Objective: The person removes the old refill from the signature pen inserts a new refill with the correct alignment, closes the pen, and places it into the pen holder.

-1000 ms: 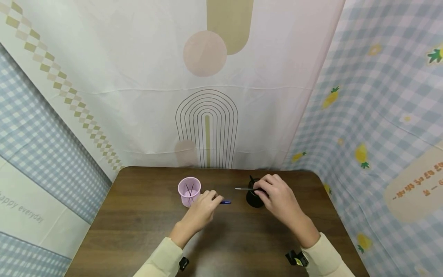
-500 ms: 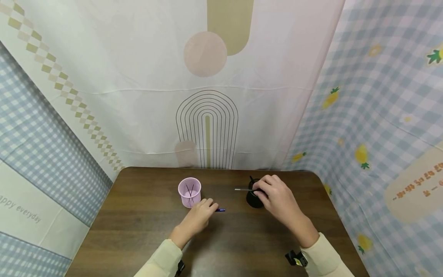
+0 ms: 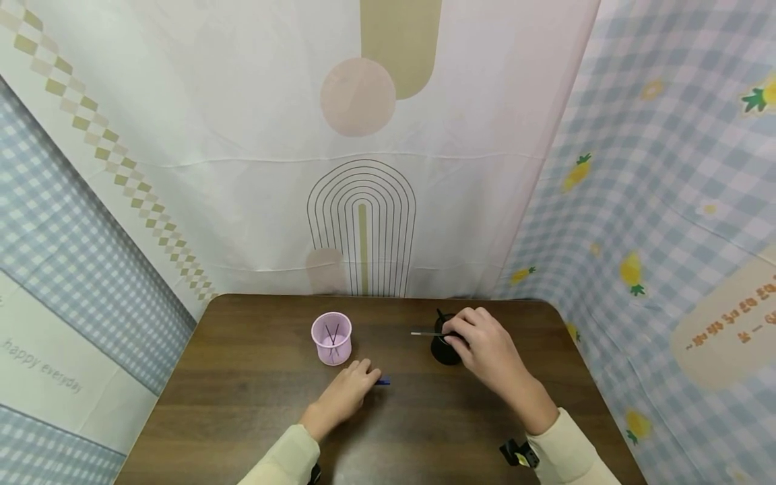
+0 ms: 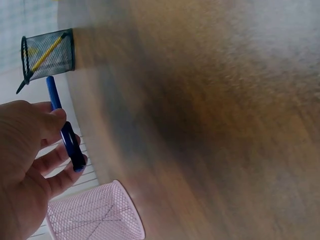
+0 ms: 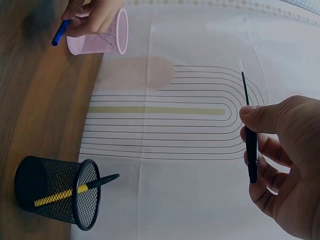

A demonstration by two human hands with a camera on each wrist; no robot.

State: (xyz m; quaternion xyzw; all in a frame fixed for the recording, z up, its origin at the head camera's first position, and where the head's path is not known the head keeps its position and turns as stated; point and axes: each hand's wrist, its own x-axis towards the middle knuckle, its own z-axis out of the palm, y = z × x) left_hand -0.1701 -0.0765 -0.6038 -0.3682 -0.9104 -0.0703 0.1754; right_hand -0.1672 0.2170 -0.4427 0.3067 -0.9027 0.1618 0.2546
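My left hand [image 3: 344,392] pinches a blue pen [image 4: 71,142] above the table, in front of and slightly right of the pink mesh pen cup [image 3: 332,351]. In my right hand [image 3: 488,350] is a slim black-handled tool [image 5: 252,150] with a thin pale tip, perhaps a fine brush, held between thumb and fingers. That hand is over the black mesh pen cup [image 5: 59,172] and partly hides it in the head view. A yellow and black pen [image 5: 83,188] leans inside the black cup. Thin dark crossing lines show in the pink cup; what they are I cannot tell.
Both cups stand upright toward the back of the brown wooden table [image 3: 254,404]. A pale printed curtain [image 3: 261,222] hangs behind the table, with checked blue cloth [image 3: 606,256] at the right side.
My left hand has drawn back toward the table's front and slightly left with the blue pen, away from the pink cup. The right hand has stayed nearly still.
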